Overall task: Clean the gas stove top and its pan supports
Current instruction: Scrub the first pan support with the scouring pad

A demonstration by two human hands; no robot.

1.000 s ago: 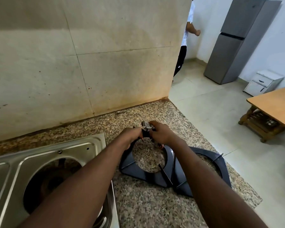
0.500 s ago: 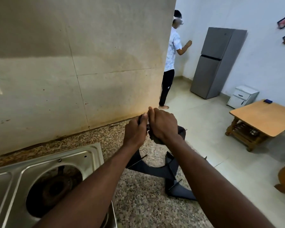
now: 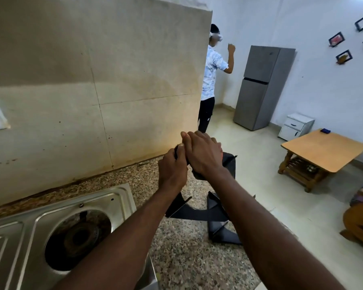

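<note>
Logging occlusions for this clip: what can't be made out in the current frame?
- Head view: what the right hand holds against the pan support; the hand's back hides its fingers.
- Second pan support: mostly behind the right forearm.
- Stove: cut by left and bottom edges, partly under the left forearm.
- Dark item on the wooden table: too small.

Your left hand (image 3: 172, 172) and right hand (image 3: 204, 156) grip a black pan support (image 3: 189, 213), tilted up over the granite worktop (image 3: 182, 254) beside the steel stove top (image 3: 122, 197).

home kitchen | gas stove (image 3: 57, 222) | granite counter (image 3: 184, 258) | fridge (image 3: 258, 88)
</note>
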